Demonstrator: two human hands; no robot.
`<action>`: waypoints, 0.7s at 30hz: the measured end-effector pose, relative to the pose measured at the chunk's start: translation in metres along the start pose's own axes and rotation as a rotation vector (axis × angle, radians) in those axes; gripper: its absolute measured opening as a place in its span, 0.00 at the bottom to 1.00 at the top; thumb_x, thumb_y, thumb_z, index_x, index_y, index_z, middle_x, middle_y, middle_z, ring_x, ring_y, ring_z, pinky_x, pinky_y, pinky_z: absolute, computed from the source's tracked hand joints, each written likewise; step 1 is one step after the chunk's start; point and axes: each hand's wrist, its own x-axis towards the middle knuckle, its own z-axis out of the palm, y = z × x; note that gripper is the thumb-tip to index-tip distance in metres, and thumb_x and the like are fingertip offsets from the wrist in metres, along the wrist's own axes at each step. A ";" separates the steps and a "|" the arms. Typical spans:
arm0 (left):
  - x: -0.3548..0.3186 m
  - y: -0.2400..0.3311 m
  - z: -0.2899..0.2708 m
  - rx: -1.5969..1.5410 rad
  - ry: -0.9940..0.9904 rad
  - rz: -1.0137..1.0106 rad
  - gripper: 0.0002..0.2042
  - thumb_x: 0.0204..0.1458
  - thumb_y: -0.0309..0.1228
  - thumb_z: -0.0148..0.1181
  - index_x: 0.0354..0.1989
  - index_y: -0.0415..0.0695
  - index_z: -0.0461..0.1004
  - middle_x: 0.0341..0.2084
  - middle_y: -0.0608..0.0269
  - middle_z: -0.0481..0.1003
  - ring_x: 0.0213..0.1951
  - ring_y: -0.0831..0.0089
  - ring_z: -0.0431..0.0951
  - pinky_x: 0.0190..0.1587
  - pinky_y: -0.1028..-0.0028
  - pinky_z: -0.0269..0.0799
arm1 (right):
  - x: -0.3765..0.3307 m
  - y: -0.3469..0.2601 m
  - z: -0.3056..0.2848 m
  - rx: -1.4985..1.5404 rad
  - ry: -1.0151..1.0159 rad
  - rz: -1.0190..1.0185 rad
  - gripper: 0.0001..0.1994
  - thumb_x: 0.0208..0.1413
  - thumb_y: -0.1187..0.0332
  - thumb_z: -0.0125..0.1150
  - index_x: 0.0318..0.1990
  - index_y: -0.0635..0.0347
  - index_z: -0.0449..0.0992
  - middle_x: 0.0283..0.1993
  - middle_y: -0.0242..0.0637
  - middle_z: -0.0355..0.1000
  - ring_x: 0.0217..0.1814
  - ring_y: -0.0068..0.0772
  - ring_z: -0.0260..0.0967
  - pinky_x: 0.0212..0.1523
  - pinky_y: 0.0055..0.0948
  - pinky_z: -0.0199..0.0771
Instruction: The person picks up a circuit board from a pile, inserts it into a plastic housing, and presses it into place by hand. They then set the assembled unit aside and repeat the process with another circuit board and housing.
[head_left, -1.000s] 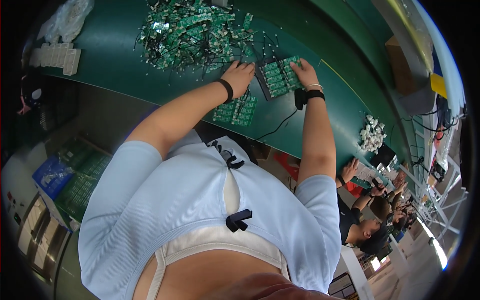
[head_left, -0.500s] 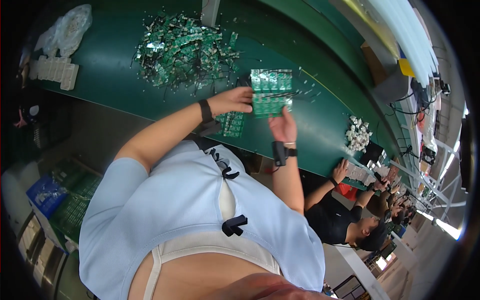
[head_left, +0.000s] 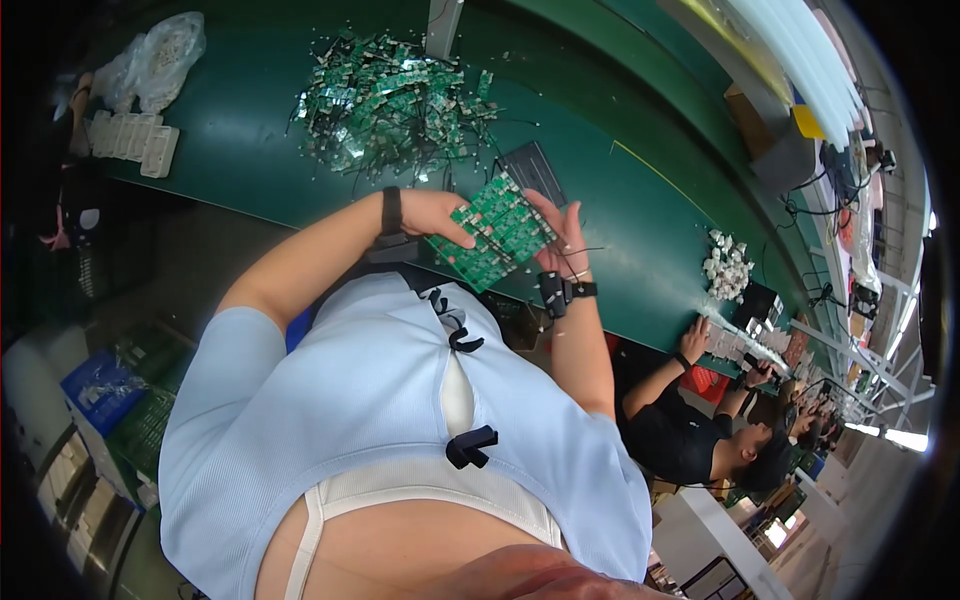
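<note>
Green circuit boards (head_left: 515,215), joined in a panel, are held tilted over the near edge of the table (head_left: 635,240), in front of the chest. At their left side the left hand (head_left: 436,214) pinches them, thumb laid on top, the other fingers mostly hidden. Loosely open, the right hand (head_left: 562,235) is at their right edge, thumb and fingers apart; whether it bears any weight I cannot tell. Just beyond lies a dark tray (head_left: 537,168), and left of it a heap of small boards (head_left: 385,98).
</note>
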 end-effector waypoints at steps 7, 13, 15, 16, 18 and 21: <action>0.005 0.011 -0.006 0.415 -0.104 -0.180 0.16 0.55 0.32 0.66 0.49 0.38 0.77 0.35 0.65 0.80 0.40 0.74 0.79 0.46 0.70 0.77 | 0.000 0.023 0.046 -0.994 0.173 -0.156 0.22 0.70 0.59 0.51 0.64 0.65 0.66 0.58 0.36 0.72 0.49 0.24 0.71 0.52 0.24 0.71; 0.023 0.011 -0.010 0.456 0.000 -0.004 0.18 0.55 0.34 0.66 0.52 0.38 0.74 0.44 0.61 0.78 0.42 0.74 0.78 0.46 0.72 0.76 | -0.018 0.033 0.033 -1.208 0.382 -0.458 0.14 0.68 0.62 0.53 0.51 0.62 0.74 0.38 0.36 0.77 0.38 0.24 0.70 0.41 0.25 0.71; 0.031 0.003 -0.017 0.339 0.253 0.272 0.21 0.54 0.36 0.67 0.53 0.39 0.74 0.50 0.58 0.77 0.48 0.73 0.77 0.50 0.70 0.74 | -0.029 0.023 0.022 -1.204 0.447 -0.495 0.12 0.68 0.62 0.53 0.49 0.61 0.75 0.35 0.36 0.76 0.37 0.24 0.70 0.40 0.25 0.70; 0.034 0.004 -0.021 0.336 0.250 0.271 0.21 0.54 0.36 0.67 0.53 0.39 0.74 0.50 0.58 0.77 0.48 0.73 0.77 0.50 0.70 0.74 | -0.036 0.015 0.017 -1.316 0.614 -0.562 0.12 0.68 0.62 0.53 0.49 0.60 0.75 0.35 0.39 0.77 0.35 0.29 0.72 0.38 0.29 0.71; 0.038 0.007 -0.033 0.496 0.612 0.182 0.24 0.53 0.35 0.67 0.58 0.39 0.70 0.57 0.54 0.72 0.54 0.67 0.75 0.55 0.67 0.72 | -0.038 0.010 0.008 -1.424 0.782 -0.624 0.12 0.67 0.61 0.53 0.48 0.58 0.75 0.35 0.42 0.77 0.33 0.33 0.74 0.35 0.32 0.73; 0.048 0.004 -0.036 0.806 0.746 0.106 0.27 0.52 0.34 0.67 0.61 0.40 0.68 0.62 0.52 0.67 0.60 0.62 0.70 0.60 0.62 0.67 | -0.029 0.000 -0.001 -1.802 1.104 -0.591 0.12 0.67 0.58 0.52 0.48 0.54 0.75 0.35 0.45 0.78 0.32 0.48 0.77 0.30 0.41 0.74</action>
